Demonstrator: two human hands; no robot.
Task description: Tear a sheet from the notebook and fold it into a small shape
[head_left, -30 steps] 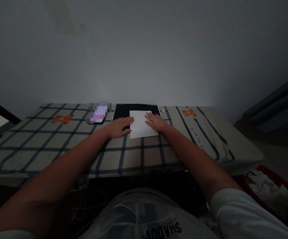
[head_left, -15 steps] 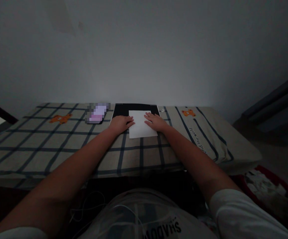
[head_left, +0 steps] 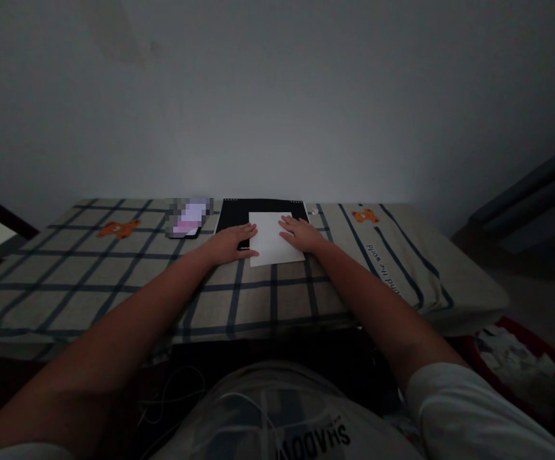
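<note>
Both hands, left point(head_left: 232, 243) and right point(head_left: 301, 234), flat, fingers spread, on white paper point(head_left: 272, 239); dim; phone point(head_left: 188, 219) blurred

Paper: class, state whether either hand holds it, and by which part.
Not gripped. The left hand lies flat at the paper's left edge, the right hand flat on its right edge, pinning it to the black pad.

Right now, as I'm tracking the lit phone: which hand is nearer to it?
Left. The left hand lies just right of the phone, at the left edge of the white paper; the right hand rests on its right side, farther off.
</note>
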